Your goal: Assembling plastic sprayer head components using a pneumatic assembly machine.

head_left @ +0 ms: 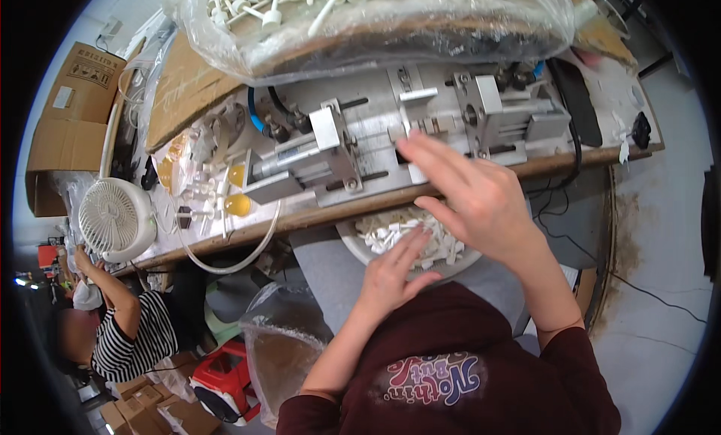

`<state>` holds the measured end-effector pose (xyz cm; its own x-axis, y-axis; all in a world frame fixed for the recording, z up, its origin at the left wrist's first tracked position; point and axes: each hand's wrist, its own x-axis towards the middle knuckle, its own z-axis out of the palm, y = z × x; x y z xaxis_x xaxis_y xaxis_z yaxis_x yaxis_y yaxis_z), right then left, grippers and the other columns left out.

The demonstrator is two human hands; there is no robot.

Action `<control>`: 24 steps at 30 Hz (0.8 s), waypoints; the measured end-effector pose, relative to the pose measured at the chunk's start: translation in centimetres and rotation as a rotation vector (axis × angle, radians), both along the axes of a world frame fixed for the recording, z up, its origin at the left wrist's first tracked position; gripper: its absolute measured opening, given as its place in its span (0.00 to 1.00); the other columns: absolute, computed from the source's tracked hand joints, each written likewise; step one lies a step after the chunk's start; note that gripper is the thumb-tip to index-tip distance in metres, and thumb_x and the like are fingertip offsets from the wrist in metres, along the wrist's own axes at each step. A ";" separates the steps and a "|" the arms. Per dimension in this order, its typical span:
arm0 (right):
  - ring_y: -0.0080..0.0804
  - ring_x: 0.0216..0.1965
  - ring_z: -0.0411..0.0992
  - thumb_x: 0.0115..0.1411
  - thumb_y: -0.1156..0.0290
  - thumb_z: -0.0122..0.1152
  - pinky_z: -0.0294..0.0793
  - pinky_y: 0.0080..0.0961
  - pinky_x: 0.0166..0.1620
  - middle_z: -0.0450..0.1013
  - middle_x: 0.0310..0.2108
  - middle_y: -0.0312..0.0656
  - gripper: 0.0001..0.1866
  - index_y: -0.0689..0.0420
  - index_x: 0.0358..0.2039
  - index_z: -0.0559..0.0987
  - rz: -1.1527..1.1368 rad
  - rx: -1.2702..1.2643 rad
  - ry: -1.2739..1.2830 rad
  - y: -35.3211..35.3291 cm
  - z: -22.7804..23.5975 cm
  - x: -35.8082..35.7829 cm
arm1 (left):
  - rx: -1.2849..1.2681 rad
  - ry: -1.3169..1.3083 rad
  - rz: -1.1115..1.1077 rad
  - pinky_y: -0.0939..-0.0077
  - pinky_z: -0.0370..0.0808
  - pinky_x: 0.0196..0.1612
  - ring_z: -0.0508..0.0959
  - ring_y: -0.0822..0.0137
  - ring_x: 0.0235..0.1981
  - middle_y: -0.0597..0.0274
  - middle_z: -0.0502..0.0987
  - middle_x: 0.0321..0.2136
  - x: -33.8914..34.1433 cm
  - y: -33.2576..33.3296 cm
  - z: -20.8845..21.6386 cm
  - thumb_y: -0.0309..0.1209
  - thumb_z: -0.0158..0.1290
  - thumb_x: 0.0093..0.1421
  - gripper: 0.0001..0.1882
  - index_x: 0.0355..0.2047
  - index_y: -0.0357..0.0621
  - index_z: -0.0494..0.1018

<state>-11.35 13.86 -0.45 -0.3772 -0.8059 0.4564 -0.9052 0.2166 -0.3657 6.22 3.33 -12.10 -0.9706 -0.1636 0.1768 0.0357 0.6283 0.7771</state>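
Note:
My right hand [481, 198] reaches over a metal bench fixture with two facing cylinders. Its fingers are stretched out and its thumb stands apart. The fingertips are beside the small pale holder [420, 127] between the left clamp block [327, 131] and the right clamp block [488, 97]; I see nothing gripped, though the palm side is hidden. My left hand [392, 277] lies over the near edge of a pale round bowl [354, 243], fingers extended and thumb apart. Small white plastic pieces [448, 249] fill the bowl, some touching or hidden by the left fingers.
Behind the fixture, a plastic-lined cardboard box [375, 33] holds many white stemmed pieces [274, 15]. A white fan [116, 217], yellow-capped fittings [238, 204] and a looped hose [248, 266] are at left. A person in a striped shirt [143, 330] sits nearby, beside a red stool [225, 375].

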 end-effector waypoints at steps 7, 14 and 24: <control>0.30 0.28 0.76 0.52 0.79 0.69 0.77 0.26 0.32 0.75 0.53 0.47 0.31 0.58 0.58 0.72 -0.273 -0.201 -0.220 10.1 -9.0 1.9 | -0.154 -0.155 0.276 0.65 0.78 0.41 0.82 0.56 0.38 0.53 0.79 0.48 8.4 -1.6 -1.9 0.31 0.58 0.60 0.23 0.56 0.42 0.73; 0.40 0.36 0.77 0.52 0.77 0.66 0.78 0.33 0.40 0.77 0.42 0.43 0.23 0.55 0.51 0.77 -0.144 0.032 -0.304 12.9 -14.1 9.2 | -0.397 -0.070 0.100 0.66 0.72 0.42 0.79 0.58 0.35 0.56 0.81 0.37 9.0 0.0 -1.1 0.30 0.60 0.58 0.18 0.48 0.40 0.77; 0.39 0.41 0.72 0.45 0.76 0.66 0.73 0.34 0.44 0.72 0.33 0.39 0.12 0.56 0.33 0.77 0.082 0.209 -0.284 10.5 -18.5 8.4 | -0.350 -0.069 -0.048 0.64 0.72 0.45 0.78 0.55 0.34 0.56 0.80 0.30 6.9 2.0 0.3 0.30 0.57 0.60 0.12 0.44 0.41 0.79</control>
